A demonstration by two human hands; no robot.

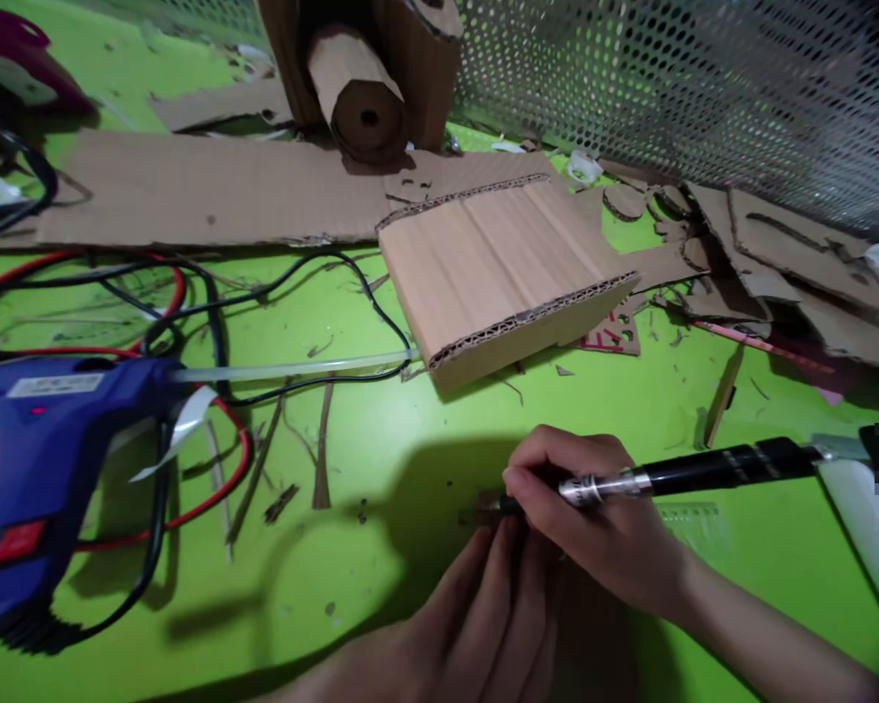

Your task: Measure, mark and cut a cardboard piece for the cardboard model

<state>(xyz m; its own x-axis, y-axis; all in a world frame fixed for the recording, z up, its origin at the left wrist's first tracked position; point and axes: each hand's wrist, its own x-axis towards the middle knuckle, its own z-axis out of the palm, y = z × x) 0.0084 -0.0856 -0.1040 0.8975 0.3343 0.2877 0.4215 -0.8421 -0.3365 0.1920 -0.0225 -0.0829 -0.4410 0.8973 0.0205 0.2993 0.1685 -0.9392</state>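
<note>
A pen [659,478] is gripped by the right hand [593,498], its tip pointed down to the left, just beyond the fingertips of the left hand [483,605]. The left hand is laid palm down, its fingers kept close together and pressed down at the pen's tip; whether anything is pinched under them cannot be told. A clear ruler [692,527] is seen just to the right of the right hand, partly covered by it. Between the left hand and the right forearm, a brown surface, apparently cardboard [593,644], is covered in shadow.

Straight beyond the right hand, apart from it, a cardboard box [513,273] is set on the green table [381,439]. Well to the left of both hands, a blue glue gun [51,430] is laid, with a glue stick [300,368] stretched toward the box. Black and red cords [249,449] are looped around it. Between the gun and the hands, thin slivers [322,449] are scattered. Farther beyond the hands, a tube [355,88] is placed by a flat strip [190,190]. To the right, beyond the right hand, scraps [783,264] are heaped before a perforated screen [593,78].
</note>
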